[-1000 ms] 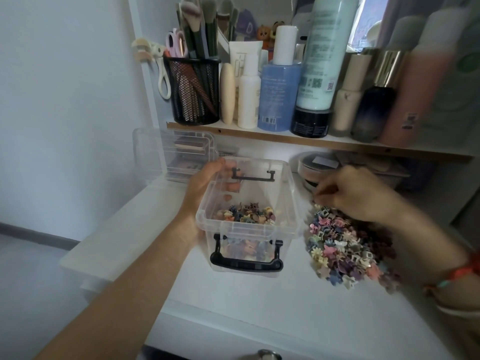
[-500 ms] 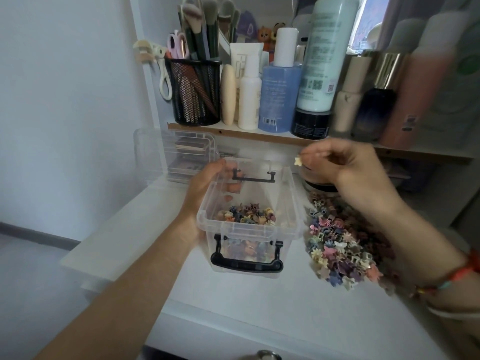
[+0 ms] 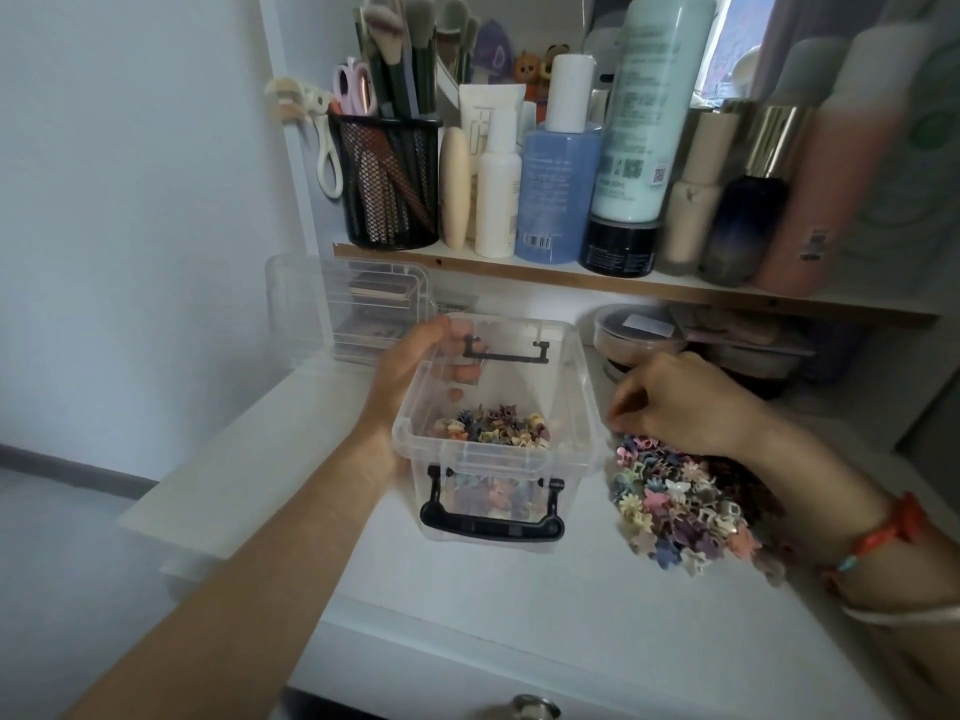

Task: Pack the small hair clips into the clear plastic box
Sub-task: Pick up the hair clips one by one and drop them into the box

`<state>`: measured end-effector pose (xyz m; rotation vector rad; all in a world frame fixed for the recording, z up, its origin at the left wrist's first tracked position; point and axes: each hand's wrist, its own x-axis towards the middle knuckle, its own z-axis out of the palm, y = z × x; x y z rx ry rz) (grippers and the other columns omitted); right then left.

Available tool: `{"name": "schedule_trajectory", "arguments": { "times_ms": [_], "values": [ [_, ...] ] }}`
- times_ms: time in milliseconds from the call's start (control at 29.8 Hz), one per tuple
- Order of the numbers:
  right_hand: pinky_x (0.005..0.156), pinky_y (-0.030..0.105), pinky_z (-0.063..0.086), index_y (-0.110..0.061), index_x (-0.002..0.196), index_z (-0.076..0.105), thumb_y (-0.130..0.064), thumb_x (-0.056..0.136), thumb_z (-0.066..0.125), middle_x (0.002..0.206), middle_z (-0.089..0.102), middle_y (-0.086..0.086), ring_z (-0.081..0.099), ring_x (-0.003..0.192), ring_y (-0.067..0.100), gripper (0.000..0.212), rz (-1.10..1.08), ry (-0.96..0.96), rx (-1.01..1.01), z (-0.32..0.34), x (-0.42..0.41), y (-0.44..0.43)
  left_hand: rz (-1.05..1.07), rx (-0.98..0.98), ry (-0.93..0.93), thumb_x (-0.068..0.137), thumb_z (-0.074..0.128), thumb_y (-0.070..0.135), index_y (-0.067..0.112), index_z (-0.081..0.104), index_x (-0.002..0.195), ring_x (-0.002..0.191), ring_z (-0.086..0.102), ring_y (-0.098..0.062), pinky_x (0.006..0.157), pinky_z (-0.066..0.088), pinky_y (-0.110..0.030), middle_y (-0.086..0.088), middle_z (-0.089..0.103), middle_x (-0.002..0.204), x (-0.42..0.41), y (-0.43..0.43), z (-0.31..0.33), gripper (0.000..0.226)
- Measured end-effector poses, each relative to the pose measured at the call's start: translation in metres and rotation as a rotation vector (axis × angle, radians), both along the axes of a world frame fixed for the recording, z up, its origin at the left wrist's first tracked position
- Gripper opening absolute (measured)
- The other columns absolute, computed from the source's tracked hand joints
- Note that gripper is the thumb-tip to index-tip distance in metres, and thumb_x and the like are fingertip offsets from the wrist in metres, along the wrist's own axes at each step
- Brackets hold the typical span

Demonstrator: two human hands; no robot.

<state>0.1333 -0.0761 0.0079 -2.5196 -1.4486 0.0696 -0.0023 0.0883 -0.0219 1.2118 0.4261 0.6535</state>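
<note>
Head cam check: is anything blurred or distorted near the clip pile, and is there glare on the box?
Head view: the pile of hair clips is fairly sharp at its middle and smears toward the right edge; the right hand is slightly soft; shelf bottles bend with wide-angle distortion; the clear plastic box shows only mild sheen, no harsh glare.

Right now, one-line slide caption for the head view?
Left hand steadies the clear box, part-filled with clips, while the right hand reaches into the loose clip pile.

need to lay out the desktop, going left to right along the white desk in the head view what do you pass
left hand → clear plastic box → right hand reaching onto the pile of hair clips
</note>
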Motion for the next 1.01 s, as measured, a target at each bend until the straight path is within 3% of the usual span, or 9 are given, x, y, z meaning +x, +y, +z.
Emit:
{"name": "schedule_trajectory", "arguments": {
  "times_ms": [101,168,235,370,504,605,672,907,1008],
  "values": [
    [0.080,0.012,0.043,-0.019,0.084,0.073,-0.013,0.081,0.065,0.085,0.070,-0.007,0.063,0.081,0.006,0.011,-0.018,0.064,0.256,0.002,0.000,0.005,0.006,-0.001,-0.004,0.091,0.043,0.029,0.012,0.060,0.092,0.069,0.055,-0.014,0.053,0.044,-0.019,-0.003,0.060,0.084,0.000,-0.001,0.001,0.024],
    [0.072,0.010,0.044,-0.023,0.077,0.070,-0.010,0.079,0.067,0.071,0.067,-0.016,0.059,0.067,0.000,0.013,0.041,0.345,0.641,0.013,-0.007,0.006,0.003,-0.005,-0.002,0.092,0.042,0.028,0.012,0.059,0.090,0.068,0.055,-0.014,0.057,0.042,-0.022,-0.003,0.060,0.083,0.000,-0.002,0.001,0.023],
    [0.066,0.008,0.045,-0.023,0.077,0.067,-0.008,0.076,0.067,0.060,0.067,-0.019,0.059,0.063,-0.004,0.015,0.191,0.575,0.858,0.023,-0.020,0.006,0.006,-0.002,0.002,0.092,0.042,0.028,0.012,0.059,0.088,0.068,0.055,-0.014,0.060,0.040,-0.024,-0.004,0.059,0.082,0.000,-0.002,0.001,0.023],
    [0.072,0.006,0.045,-0.025,0.079,0.067,-0.020,0.071,0.066,0.067,0.069,-0.021,0.061,0.070,-0.006,0.010,0.260,0.585,0.758,0.025,-0.027,0.008,0.001,0.017,0.014,0.082,0.053,0.035,0.013,0.059,0.088,0.071,0.056,-0.016,0.061,0.041,-0.025,-0.006,0.060,0.085,0.000,-0.001,0.000,0.023],
    [0.072,0.008,0.038,-0.020,0.085,0.073,-0.018,0.082,0.065,0.084,0.069,-0.003,0.059,0.079,0.006,0.009,-0.060,0.100,0.425,0.015,0.000,0.001,0.004,0.004,-0.007,0.092,0.043,0.027,0.013,0.058,0.087,0.067,0.054,-0.014,0.059,0.039,-0.023,-0.003,0.059,0.081,0.000,-0.002,0.001,0.021],
    [0.088,0.031,0.048,-0.022,0.089,0.073,-0.021,0.082,0.063,0.100,0.072,0.007,0.063,0.097,0.024,0.013,-0.137,-0.080,0.144,0.001,0.008,0.001,0.005,0.009,-0.002,0.090,0.047,0.029,0.013,0.059,0.088,0.068,0.054,-0.014,0.060,0.040,-0.024,-0.002,0.060,0.082,0.001,-0.001,0.001,0.020],
    [0.087,0.038,0.050,-0.024,0.087,0.072,-0.022,0.080,0.063,0.104,0.070,0.007,0.062,0.099,0.028,0.012,-0.153,-0.091,0.052,-0.002,0.005,0.003,-0.007,0.011,0.005,0.081,0.055,0.033,0.014,0.059,0.089,0.068,0.055,-0.014,0.060,0.041,-0.024,-0.002,0.061,0.082,0.001,0.000,0.001,0.022],
    [0.082,0.039,0.052,-0.015,0.088,0.070,-0.015,0.078,0.057,0.103,0.067,0.011,0.062,0.096,0.032,0.016,-0.210,-0.124,0.005,-0.009,0.005,0.012,-0.027,0.002,-0.013,0.081,0.055,0.033,0.013,0.059,0.091,0.066,0.056,-0.013,0.057,0.042,-0.022,-0.003,0.062,0.080,0.001,0.001,-0.001,0.023],
    [0.079,0.026,0.049,-0.018,0.080,0.070,-0.017,0.080,0.062,0.089,0.070,0.007,0.063,0.088,0.024,0.008,-0.184,-0.020,0.277,0.001,0.006,0.010,-0.015,0.017,0.003,0.092,0.042,0.029,0.013,0.058,0.090,0.067,0.054,-0.014,0.057,0.040,-0.023,-0.003,0.060,0.081,0.001,0.001,-0.001,0.023]
  ]
}}
